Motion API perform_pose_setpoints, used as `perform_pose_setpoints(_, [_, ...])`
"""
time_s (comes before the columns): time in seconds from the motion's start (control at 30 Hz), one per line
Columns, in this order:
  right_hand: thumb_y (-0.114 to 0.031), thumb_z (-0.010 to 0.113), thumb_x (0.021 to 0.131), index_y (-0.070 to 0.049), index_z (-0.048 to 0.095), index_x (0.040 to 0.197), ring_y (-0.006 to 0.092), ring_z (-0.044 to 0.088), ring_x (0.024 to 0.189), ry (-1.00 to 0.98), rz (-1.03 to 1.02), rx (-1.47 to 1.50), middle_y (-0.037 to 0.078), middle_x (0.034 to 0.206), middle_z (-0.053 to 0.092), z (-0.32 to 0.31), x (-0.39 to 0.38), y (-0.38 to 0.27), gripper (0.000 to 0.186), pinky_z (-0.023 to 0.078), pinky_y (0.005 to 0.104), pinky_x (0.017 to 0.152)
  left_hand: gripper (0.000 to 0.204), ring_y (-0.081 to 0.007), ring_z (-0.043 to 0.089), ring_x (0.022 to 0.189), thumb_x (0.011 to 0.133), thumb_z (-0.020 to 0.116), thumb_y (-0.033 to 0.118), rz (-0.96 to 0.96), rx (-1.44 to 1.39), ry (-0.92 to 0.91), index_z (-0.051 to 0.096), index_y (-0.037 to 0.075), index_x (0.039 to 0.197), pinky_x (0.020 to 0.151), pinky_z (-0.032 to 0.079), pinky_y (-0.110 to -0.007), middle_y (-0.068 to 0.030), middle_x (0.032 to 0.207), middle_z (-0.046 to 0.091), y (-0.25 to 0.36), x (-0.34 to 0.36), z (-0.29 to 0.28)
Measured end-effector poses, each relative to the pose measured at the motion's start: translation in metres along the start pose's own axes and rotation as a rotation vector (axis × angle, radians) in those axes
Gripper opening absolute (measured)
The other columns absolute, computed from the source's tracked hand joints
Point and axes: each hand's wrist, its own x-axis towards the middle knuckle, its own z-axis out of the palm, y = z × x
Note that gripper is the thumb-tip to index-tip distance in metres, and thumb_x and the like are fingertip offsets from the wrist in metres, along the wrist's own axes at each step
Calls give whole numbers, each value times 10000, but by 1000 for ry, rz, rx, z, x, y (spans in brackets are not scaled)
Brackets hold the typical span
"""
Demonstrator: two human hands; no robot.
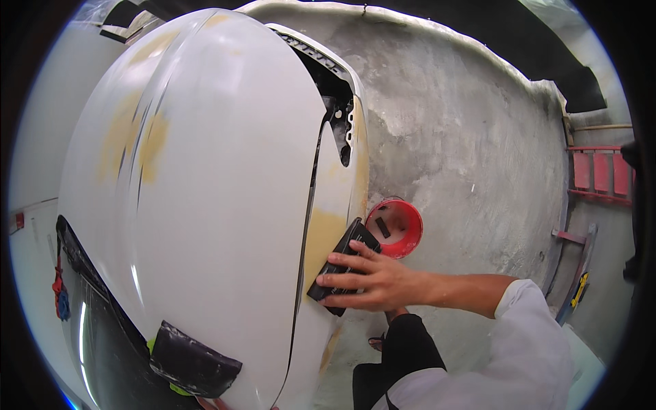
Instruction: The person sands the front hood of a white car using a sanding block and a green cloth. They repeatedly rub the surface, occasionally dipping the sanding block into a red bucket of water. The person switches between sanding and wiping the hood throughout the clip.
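Note:
My right hand (372,280) lies over a piece of black sandpaper (360,234), its fingers spread across the sheet and pressing it to the car's white fender. Whether a block sits beneath the sheet is hidden. A yellowish filler patch (321,232) shows on the fender beside it. At the lower edge, only a few fingertips of my left hand (213,404) come into view, by the rear of the white hood (225,205); the rest is cut off. Close to them a black, dusty, curved pad (195,360) with bright green edges rests on the hood.
A red bucket (413,236) holding cloudy liquid and a dark piece stands on the grey concrete floor (471,137), right of the fender. More filler patches (152,147) mark the hood. Red-framed equipment (601,172) is at the far right, and black sheeting (540,48) at the back.

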Motion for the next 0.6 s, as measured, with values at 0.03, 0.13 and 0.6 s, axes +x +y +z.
perform_pose_setpoints(0.03, [-124,849,718,-232,725,1299,329,509,1435,4,-100,-40,65,1487,588,-3,3,1,603,257,586,1276,1381,-605,156,1549,559,1016,421,-17,-22,15,259,-55,1612,1271,213,-660,-451,1645,166,0,-1,2])
perform_pose_setpoints(0.13, [-99,842,700,-257,729,1289,313,557,1342,74,356,-127,58,1425,609,-11,16,6,620,358,571,1185,1363,-609,166,1544,582,1014,430,78,-78,124,255,-40,1613,1276,228,-636,-453,1651,132,-2,-5,4])
perform_pose_setpoints(0.6, [-161,837,609,-216,734,1309,348,600,1162,38,276,-100,89,1327,642,-17,45,5,710,496,464,1023,1357,-605,334,1495,608,914,639,64,-122,245,244,85,1649,1111,470,-615,-405,1677,151,-19,-20,25])
